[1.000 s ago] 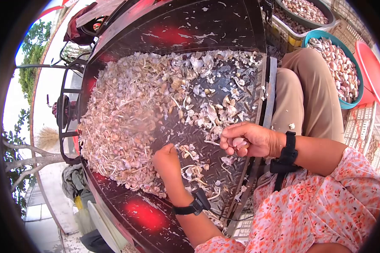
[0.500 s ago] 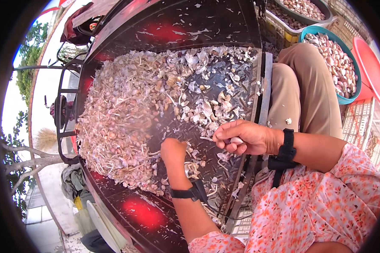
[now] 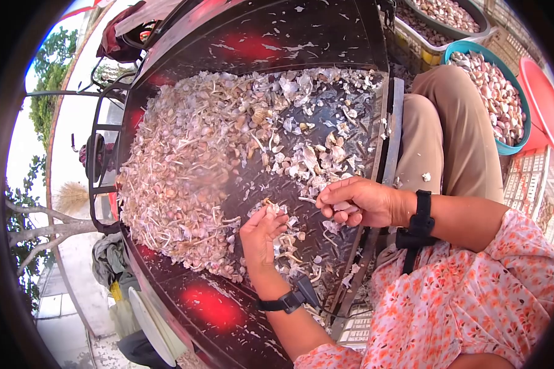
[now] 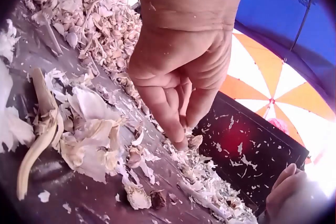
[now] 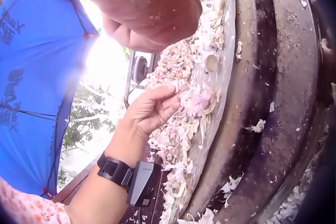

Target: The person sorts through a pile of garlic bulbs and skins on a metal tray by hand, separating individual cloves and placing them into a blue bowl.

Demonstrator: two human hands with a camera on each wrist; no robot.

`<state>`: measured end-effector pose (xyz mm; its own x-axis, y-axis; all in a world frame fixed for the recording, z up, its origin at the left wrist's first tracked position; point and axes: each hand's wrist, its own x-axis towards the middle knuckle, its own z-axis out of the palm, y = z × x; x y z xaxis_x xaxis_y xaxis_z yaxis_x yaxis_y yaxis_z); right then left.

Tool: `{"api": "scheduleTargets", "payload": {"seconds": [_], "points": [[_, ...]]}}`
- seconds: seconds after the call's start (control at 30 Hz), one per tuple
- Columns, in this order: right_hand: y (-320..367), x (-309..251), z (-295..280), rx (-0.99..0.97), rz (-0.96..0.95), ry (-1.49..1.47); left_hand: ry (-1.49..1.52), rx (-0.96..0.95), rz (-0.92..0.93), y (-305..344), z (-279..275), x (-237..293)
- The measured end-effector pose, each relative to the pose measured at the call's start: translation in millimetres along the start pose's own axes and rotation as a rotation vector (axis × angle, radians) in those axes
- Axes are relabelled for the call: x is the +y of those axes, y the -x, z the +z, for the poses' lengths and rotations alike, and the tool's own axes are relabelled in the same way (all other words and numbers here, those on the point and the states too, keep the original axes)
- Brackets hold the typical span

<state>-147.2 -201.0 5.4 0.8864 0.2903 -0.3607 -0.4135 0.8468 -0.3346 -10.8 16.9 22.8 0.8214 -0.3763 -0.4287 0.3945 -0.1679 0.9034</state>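
Observation:
My left hand point(image 3: 263, 237) is over the black ridged bed, beside the garlic heap point(image 3: 178, 160). Its thumb and fingers pinch a small pale piece of garlic point(image 4: 195, 141) at the tips; the fingers partly cover it, and I cannot tell if it is a clove or skin. My right hand point(image 3: 366, 202) is near the bed's front edge, palm partly up. Garlic cloves point(image 3: 346, 209) lie in its curled fingers, the thumb over them. A dry stem point(image 3: 306, 199) on the bed overlaps these fingertips in the head view. Loose skins point(image 4: 92, 134) and stalks lie below the left hand.
The bed's metal edge point(image 3: 389, 135) runs between the garlic and the person's knees point(image 3: 428, 129). A teal basin point(image 3: 516, 147) of cloves stands at the right, next to a red basin point(image 3: 545, 104). Behind are more filled tubs. A blue umbrella point(image 5: 37, 77) hangs overhead.
The left hand was a closed fist, back up, by the heap; it has come slightly right and turned, showing its fingers with the pinched piece. The right hand keeps its cloves, nearly in place.

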Motion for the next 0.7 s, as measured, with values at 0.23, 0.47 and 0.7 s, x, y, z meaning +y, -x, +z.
{"api": "scheduleTargets", "payload": {"seconds": [0.23,0.47,0.7], "points": [[-1.6,0.3,0.0,0.007,0.007,0.0,0.367,-0.203,0.111,8.6,-0.9,-8.1],[-5.0,2.3,1.3,0.026,0.017,-0.006,0.621,-0.36,0.089,10.4,6.7,-15.5],[-8.1,2.2,-3.8,0.043,0.011,-0.019,0.154,-0.124,0.107,7.0,35.5,-8.8]]}}
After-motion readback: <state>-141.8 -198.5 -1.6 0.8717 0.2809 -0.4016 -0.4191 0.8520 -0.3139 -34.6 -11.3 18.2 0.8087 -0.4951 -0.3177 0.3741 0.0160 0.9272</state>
